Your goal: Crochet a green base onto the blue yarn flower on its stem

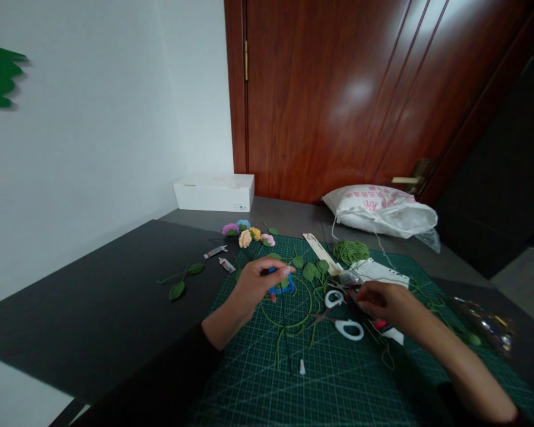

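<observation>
You are holding a blue knitted piece [289,287] with a green middle up in front of you, just over the green mat [249,391]. Your left hand [256,281] is gripping it, with the thumb and pointing finger pinching together at its top. A thin dark stem [287,347] is hanging down below it.

You are holding your right hand [380,298] low over a little pile on the other side. Its fingers are bending inward, but I cannot tell if they are gripping something. A red and black thing [381,325] is lying just under that hand, and a white card [380,271] is lying just behind it.

Scissors with white handles [349,330] are lying between your two hands, with the blades pointing to the left. A long green string [309,308] is curving on the mat, and some green leaves [311,271] are sitting near it. A little white cap [302,367] is lying closer to you. A messy bunch of green yarn [350,252] is sitting farther back. Small bright flowers [245,238] are lying near two little tubes [226,265].
</observation>
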Action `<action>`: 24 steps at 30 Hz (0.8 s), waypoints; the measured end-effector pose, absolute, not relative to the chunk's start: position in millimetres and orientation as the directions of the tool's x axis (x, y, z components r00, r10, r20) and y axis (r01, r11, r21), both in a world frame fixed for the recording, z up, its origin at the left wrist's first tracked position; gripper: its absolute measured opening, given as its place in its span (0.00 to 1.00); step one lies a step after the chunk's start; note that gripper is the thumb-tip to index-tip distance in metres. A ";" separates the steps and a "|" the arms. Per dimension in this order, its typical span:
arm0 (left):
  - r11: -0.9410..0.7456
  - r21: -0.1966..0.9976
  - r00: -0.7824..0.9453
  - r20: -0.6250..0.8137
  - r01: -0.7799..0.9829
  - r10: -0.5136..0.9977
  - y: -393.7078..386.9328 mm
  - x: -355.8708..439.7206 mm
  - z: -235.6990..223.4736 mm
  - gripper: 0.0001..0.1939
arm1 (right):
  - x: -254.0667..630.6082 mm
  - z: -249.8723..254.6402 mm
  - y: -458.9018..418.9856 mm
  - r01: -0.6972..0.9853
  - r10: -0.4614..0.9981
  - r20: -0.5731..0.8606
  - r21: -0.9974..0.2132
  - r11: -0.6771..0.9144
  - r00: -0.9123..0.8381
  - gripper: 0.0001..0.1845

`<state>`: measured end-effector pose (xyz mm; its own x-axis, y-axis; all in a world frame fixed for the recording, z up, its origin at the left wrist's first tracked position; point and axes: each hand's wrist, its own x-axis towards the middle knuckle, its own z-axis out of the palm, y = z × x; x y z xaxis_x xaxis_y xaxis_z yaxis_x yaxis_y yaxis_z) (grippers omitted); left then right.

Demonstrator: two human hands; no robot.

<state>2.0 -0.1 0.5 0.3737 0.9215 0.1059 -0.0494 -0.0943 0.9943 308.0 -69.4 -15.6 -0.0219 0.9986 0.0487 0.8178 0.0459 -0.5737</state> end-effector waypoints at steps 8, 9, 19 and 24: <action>-0.048 0.998 0.451 0.063 -0.045 0.890 4.9 0.0 -1.4 0.09 | 280.7 -29.9 -69.3 0.984 0.977 0.206 -0.161 0.080 -0.046 0.10; -0.069 0.996 0.454 0.088 -0.057 0.887 6.0 -0.2 -2.2 0.08 | 279.3 -27.6 -68.5 0.985 0.974 0.221 -0.157 0.075 -0.039 0.09; -0.173 0.973 0.457 0.226 -0.154 0.860 3.8 -2.7 2.4 0.05 | 259.5 -23.4 -74.4 0.879 0.944 0.082 -0.346 0.328 -0.320 0.21; -0.148 0.968 0.458 0.228 -0.203 0.859 2.9 -3.0 3.3 0.06 | 258.6 -31.1 -74.4 0.892 0.939 0.092 -0.294 0.344 -0.332 0.15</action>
